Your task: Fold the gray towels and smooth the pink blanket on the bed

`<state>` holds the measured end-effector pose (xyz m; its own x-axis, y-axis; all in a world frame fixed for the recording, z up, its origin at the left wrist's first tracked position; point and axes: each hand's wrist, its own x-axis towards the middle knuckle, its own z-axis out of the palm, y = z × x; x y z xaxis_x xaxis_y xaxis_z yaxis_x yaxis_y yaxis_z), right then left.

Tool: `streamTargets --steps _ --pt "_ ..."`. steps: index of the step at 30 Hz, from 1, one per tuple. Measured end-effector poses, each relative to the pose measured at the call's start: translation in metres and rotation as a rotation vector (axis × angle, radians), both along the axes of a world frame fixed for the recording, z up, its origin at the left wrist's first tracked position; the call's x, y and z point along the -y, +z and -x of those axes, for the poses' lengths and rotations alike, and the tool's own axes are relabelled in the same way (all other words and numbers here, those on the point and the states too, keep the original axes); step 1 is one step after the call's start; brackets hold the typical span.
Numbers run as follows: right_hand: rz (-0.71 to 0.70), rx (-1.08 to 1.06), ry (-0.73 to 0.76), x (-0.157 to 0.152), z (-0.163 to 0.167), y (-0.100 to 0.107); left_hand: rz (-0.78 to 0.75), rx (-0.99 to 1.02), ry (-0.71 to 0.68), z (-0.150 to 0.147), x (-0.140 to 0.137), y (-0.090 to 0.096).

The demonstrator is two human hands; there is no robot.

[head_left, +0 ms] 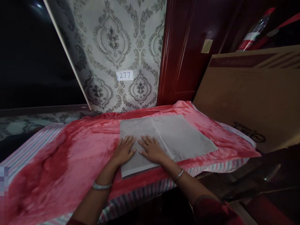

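Note:
A grey cloth, which looks like a towel, lies on a red and pink plush blanket. Its left part is folded over, with the free edge running down the middle of the cloth. My left hand rests flat near the left edge of the folded part, fingers spread. Beside it, my right hand lies palm down on the same folded part, close to the fold-over's edge, with its fingers apart. Neither hand grips anything. The cloth beneath both palms is hidden.
Striped fabric shows under the blanket along the front. A large cardboard box stands at the right, with a bottle behind its top edge. At the left is a dark screen. A paper marked 277 hangs on the patterned wall.

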<state>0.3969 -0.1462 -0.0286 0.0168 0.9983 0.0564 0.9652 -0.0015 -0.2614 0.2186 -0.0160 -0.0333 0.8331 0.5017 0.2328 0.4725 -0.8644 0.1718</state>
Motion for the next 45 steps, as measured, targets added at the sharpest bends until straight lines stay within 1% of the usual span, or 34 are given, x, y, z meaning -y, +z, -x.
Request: streamTargets --steps 2,5,7,11,14,17,20,24,28,30,32,34,36,38,42,45 --pt "-0.005 0.003 -0.001 0.000 -0.001 -0.005 0.052 -0.102 0.000 -0.002 0.003 -0.004" --pt "-0.012 0.000 -0.006 0.001 -0.001 -0.009 0.067 -0.132 0.016 -0.002 0.005 -0.004" --pt "-0.015 -0.004 -0.007 0.001 -0.001 -0.009 0.071 -0.123 0.021 -0.001 0.005 -0.003" --pt "-0.024 -0.012 0.013 0.001 -0.001 -0.010 0.056 -0.010 0.028 -0.008 -0.003 -0.001" --pt "-0.026 -0.016 0.023 0.002 -0.001 -0.009 0.040 -0.001 0.006 -0.027 -0.018 0.003" --pt "-0.017 -0.029 0.020 0.004 0.000 -0.007 0.048 -0.078 0.006 -0.055 -0.036 0.008" --pt "-0.007 -0.043 0.013 0.005 0.000 -0.005 0.044 -0.131 0.021 -0.078 -0.053 0.010" --pt "-0.007 -0.063 0.013 0.005 0.000 -0.006 0.010 -0.137 0.031 -0.092 -0.065 0.005" --pt "-0.021 -0.088 0.015 0.004 -0.001 -0.008 -0.064 -0.065 0.114 -0.101 -0.072 0.004" --pt "-0.021 -0.105 0.015 0.004 -0.001 -0.008 -0.081 -0.044 0.126 -0.108 -0.076 0.006" --pt "-0.023 -0.123 0.017 0.004 -0.002 -0.008 -0.054 -0.074 0.087 -0.115 -0.081 0.007" --pt "-0.025 -0.135 0.018 0.004 -0.003 -0.007 -0.024 -0.111 0.002 -0.120 -0.086 0.007" --pt "-0.024 -0.139 0.018 0.004 -0.003 -0.008 -0.028 -0.120 -0.100 -0.122 -0.088 0.006" --pt "-0.019 -0.134 0.023 0.004 -0.004 -0.008 -0.036 -0.121 -0.157 -0.124 -0.090 0.004" --pt "-0.006 -0.119 0.032 0.004 -0.004 -0.006 -0.027 -0.136 -0.131 -0.126 -0.093 0.003" --pt "0.024 -0.110 0.057 0.008 -0.003 -0.003 0.000 -0.148 -0.136 -0.127 -0.094 0.004"
